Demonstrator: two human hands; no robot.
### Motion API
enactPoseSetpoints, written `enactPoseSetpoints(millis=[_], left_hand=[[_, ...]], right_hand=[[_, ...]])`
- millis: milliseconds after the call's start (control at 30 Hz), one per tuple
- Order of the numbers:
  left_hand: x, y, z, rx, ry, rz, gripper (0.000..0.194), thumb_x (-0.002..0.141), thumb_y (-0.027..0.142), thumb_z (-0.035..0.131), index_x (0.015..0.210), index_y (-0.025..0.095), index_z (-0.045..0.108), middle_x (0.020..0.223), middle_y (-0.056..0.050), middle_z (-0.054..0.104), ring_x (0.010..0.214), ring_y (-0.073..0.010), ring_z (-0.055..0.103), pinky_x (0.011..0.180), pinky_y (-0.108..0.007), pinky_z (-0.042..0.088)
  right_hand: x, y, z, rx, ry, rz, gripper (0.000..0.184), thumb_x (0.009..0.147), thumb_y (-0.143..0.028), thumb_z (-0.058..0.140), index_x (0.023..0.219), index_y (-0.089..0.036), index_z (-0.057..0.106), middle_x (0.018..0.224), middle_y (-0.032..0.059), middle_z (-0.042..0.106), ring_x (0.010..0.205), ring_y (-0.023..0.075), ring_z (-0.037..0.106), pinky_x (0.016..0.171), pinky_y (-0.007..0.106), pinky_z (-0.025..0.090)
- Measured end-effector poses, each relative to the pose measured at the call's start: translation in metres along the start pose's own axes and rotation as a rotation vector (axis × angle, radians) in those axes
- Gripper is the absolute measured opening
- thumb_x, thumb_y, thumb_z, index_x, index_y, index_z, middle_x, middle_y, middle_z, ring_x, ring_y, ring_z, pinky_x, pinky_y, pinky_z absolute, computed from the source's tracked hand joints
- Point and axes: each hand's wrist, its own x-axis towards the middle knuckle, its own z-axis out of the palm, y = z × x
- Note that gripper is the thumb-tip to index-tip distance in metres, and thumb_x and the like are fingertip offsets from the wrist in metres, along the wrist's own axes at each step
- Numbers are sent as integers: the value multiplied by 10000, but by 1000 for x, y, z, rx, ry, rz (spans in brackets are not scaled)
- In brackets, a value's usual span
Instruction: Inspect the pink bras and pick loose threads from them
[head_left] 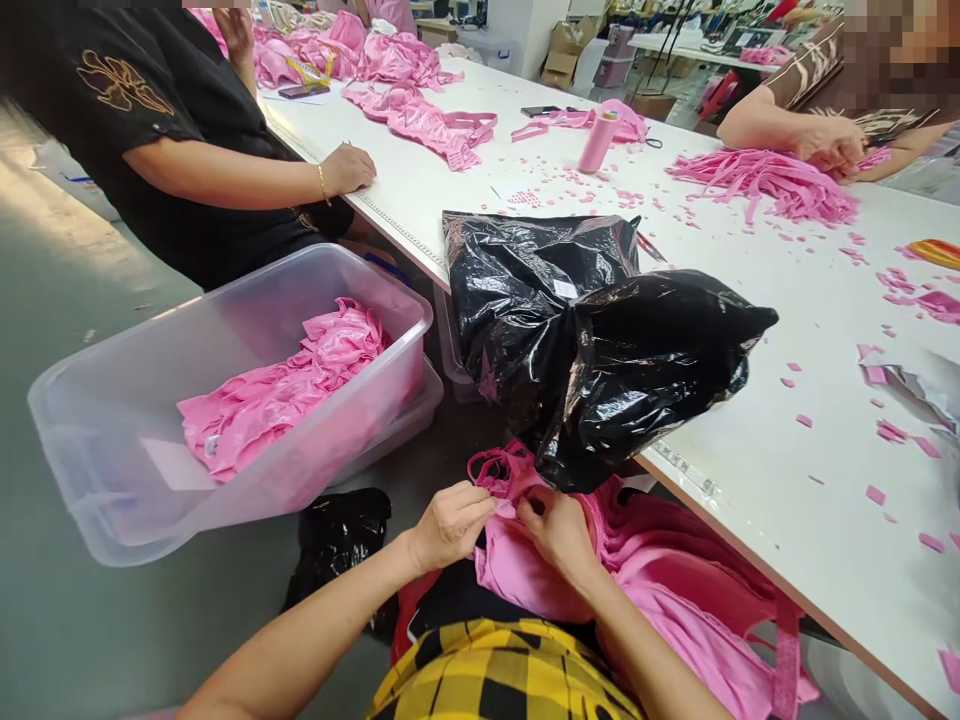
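Note:
Both hands work close together over my lap, at the table's near edge. My left hand (pixel 452 522) is closed in a pinch on the edge of a pink bra (pixel 517 570). Just to its right, my right hand (pixel 559 530) also has its fingers pinched on the same bra; the exact bit between the fingertips is hidden. Thin pink straps (pixel 491 468) loop up above the left fingers. A stack of more pink bras (pixel 690 590) spreads over my lap to the right, partly under my right forearm.
Black plastic bags (pixel 652 350) lie over the white table's (pixel 750 430) edge, just beyond my hands. A clear tub (pixel 247 300) with pink garments (pixel 292 390) stands left. Co-workers sit left and across. Pink scraps, a pink bottle (pixel 598 143) and a strap pile (pixel 772 185) are on the table.

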Motion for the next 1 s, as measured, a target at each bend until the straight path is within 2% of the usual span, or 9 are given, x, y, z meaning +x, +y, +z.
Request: enactPoseSetpoints(millis=[167,267,433,567,633,733,833,900,1000], left_hand=[[11,-9,1,103,49,281,230,864,91,371,987,90,566,808,-105,659,631,-147,551,545,-277,449],[18,-13,-1,149,25,432,287,879,112,305,1008,75,559,859,-134,662,643,-162,565,530,-293,441],[23,-14,-2,159,-19,522,306,886,136,294,995,45,565,864,-155,660,684,-191,585,519,-305,434],[26,-15,5,143,-63,631,250,879,124,347,979,81,572,892,-143,658,676,-165,589,523,-287,437],[28,-16,10,114,-69,630,244,879,128,354,987,91,570,897,-139,659,646,-153,579,509,-283,432],[30,-17,16,86,-12,517,255,886,143,345,1015,94,559,875,-127,665,620,-146,564,517,-282,442],[28,-19,21,40,49,462,251,884,137,333,989,86,556,827,-110,665,612,-148,554,528,-285,450],[26,-21,22,29,46,462,262,885,130,316,984,84,553,819,-112,661,613,-153,553,528,-292,449],[26,-26,19,59,-21,489,277,887,121,299,1012,89,545,854,-124,657,651,-164,569,548,-304,455]], right_hand=[[-15,6,-5,127,41,-16,307,787,-331,399,608,-165,585,474,10,552,413,123,474,435,219,312],[-21,7,-5,175,76,4,295,767,-339,412,579,-168,561,431,-7,491,378,114,417,405,220,275],[-26,5,-3,253,106,30,271,742,-350,446,557,-175,536,412,-24,441,371,111,378,397,223,256],[-25,3,-7,334,101,28,296,764,-342,403,527,-183,482,460,-6,488,421,116,422,420,215,313],[-25,1,-11,360,92,20,289,767,-330,397,535,-180,484,476,-5,501,435,114,434,429,209,326],[-31,2,-17,224,100,-24,277,775,-319,415,569,-170,525,469,-9,499,427,111,433,439,216,319],[-42,6,-18,-90,104,-114,242,807,-247,407,723,-153,614,663,55,618,615,166,569,547,239,375],[-48,7,-18,-260,32,-108,236,830,-184,401,824,-157,636,756,78,649,691,188,605,570,249,376],[-48,5,-18,-396,-78,-37,226,860,-171,424,927,-176,639,698,61,652,599,187,611,508,252,347]])
